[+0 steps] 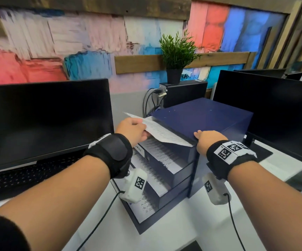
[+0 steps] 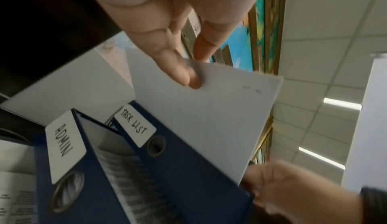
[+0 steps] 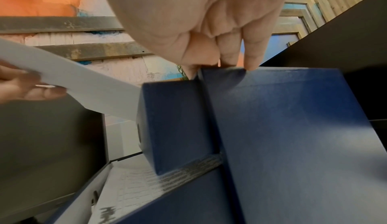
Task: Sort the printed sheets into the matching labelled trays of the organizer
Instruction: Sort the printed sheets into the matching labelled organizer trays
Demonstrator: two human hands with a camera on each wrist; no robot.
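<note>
Now, left hand (image 1: 132, 130) pinches sheet (image 1: 162, 132) — right hand (image 1: 209, 140) grips binder (image 1: 201, 116).

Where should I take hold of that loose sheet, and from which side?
Pinch the sheet at its free left edge, from the left, as the left hand does. Its right part is tucked under the binder cover that the right hand holds up, so only that edge is exposed.

Behind the left hand (image 1: 132, 130) sits a broad black strap (image 1: 110, 154) with a fold-over flap; the right hand (image 1: 210, 140) has a matching band (image 1: 217, 163) carrying white tags (image 1: 231, 151) printed with black square codes. Under each wrist hangs a white camera pod (image 1: 134, 187) bearing a code and trailing a black cable (image 1: 99, 221). A black sleeve (image 1: 3, 234) shows on the left arm
</note>
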